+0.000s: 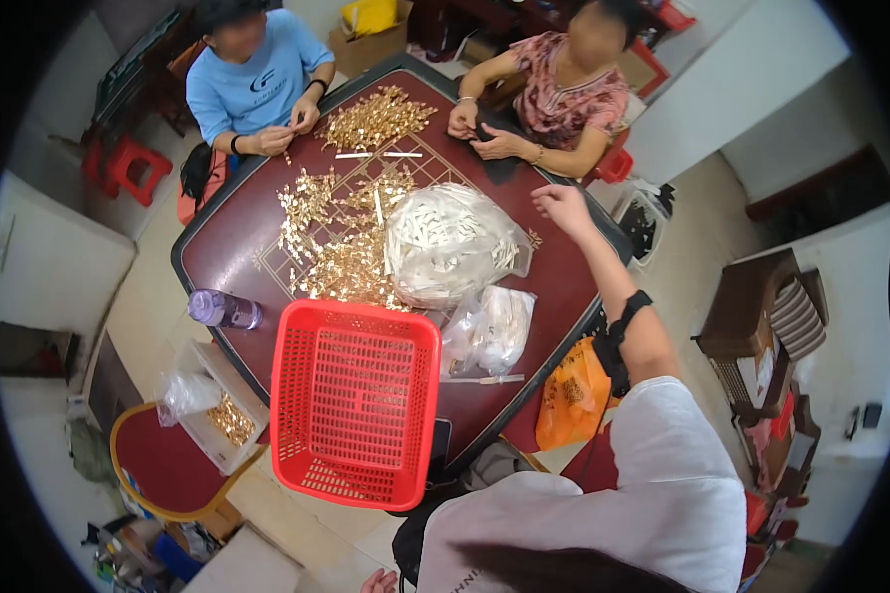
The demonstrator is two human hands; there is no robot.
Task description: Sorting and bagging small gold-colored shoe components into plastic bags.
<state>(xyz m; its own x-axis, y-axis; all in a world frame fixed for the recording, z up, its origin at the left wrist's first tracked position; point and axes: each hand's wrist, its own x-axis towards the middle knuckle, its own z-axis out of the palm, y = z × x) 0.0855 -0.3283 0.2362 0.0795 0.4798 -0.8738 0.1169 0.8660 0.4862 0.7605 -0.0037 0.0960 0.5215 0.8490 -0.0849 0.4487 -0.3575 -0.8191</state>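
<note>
My right hand [564, 210], at the end of my outstretched arm, is over the right side of the dark red table [564, 287]. Its fingers are slightly bent and apart, with nothing visible in them. A large clear plastic bag [455, 242] full of white strips lies to its left. Only the fingers of my left hand [379, 581] show at the lower edge, spread, below the red plastic basket [356, 400]. That basket sits at the near side of the table, sticking out past its edge, its slotted bottom showing. Small gold-coloured pieces [351, 267] lie in heaps beyond it.
Two people sit across: one in a blue shirt [262, 84], one in a patterned blouse [574, 89]. A purple bottle [224, 308] stands at left. Smaller plastic bags [499, 326] lie right of the basket. An orange bag [572, 395] is beside the table; a bin [218, 415] holds gold pieces.
</note>
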